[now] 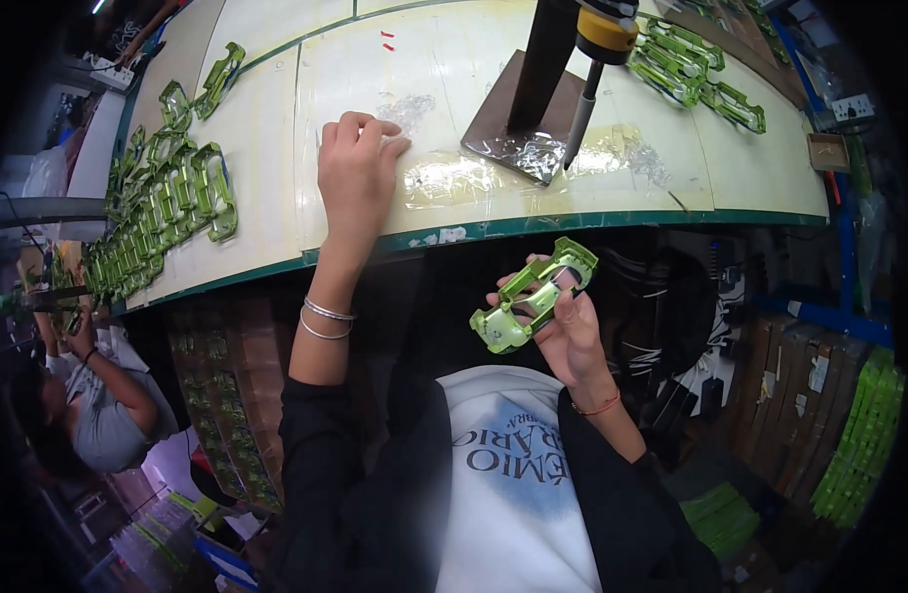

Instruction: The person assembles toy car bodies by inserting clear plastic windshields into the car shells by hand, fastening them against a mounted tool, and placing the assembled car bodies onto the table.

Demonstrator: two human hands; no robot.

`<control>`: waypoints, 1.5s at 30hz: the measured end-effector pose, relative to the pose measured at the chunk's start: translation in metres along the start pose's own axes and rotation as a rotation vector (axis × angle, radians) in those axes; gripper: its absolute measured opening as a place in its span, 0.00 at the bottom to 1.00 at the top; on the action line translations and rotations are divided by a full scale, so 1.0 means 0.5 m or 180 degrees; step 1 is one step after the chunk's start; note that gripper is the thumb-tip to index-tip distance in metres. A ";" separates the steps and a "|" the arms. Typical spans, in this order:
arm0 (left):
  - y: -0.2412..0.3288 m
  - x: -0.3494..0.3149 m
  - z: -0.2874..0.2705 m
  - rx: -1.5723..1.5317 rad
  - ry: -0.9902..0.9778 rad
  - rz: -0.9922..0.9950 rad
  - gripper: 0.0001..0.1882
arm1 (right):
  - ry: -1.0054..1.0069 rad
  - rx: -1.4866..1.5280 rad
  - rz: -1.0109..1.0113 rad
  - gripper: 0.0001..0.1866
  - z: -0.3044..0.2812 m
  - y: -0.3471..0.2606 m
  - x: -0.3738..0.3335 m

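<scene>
Green toy-car shell [543, 299] is gripped between thumb and fingers of my right hand [576, 341], just short of the desk [261, 158]. At its ten o'clock, my left hand [358, 163] curls beside small clear pieces [410, 109]; I can't tell whether it pinches one. A power screwdriver [593, 74] points down at twelve.

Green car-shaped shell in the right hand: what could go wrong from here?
The green car-shaped shell, held in the right hand outside the green edge of the table, might drop if the grip slips. The left hand is beside small clear pieces, which could scatter if brushed. The screwdriver points down over the table; a careless reach might bump it.
</scene>
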State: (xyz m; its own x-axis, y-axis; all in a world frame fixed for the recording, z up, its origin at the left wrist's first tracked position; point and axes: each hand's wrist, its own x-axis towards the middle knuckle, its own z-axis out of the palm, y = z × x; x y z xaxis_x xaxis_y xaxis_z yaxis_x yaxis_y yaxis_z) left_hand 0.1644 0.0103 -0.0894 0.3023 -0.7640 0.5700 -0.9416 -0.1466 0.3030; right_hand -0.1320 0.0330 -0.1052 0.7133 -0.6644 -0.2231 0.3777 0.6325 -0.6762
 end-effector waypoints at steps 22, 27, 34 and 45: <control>0.045 -0.070 -0.050 -0.0829 0.0050 -0.0321 0.04 | 0.0030 -0.0018 0.0010 0.37 0.003 0.001 -0.001; 0.047 -0.092 -0.069 -0.1025 0.0091 -0.0525 0.04 | 0.0121 0.0283 0.0087 0.35 0.003 -0.005 0.006; 0.172 -0.144 -0.149 -0.3498 -0.0392 -0.1419 0.16 | 0.0444 0.0816 0.0081 0.33 0.027 -0.020 0.006; 0.237 -0.189 -0.155 -0.3492 -0.1199 -0.1217 0.10 | 0.0489 0.1450 0.0173 0.30 0.038 -0.037 -0.003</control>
State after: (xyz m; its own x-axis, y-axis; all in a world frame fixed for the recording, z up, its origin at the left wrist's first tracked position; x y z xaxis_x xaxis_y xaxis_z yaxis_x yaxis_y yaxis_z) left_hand 0.0359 0.1138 -0.0484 0.2991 -0.9488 0.1011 -0.1219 0.0671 0.9903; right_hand -0.1289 0.0296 -0.0791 0.6568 -0.6549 -0.3738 0.5869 0.7552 -0.2919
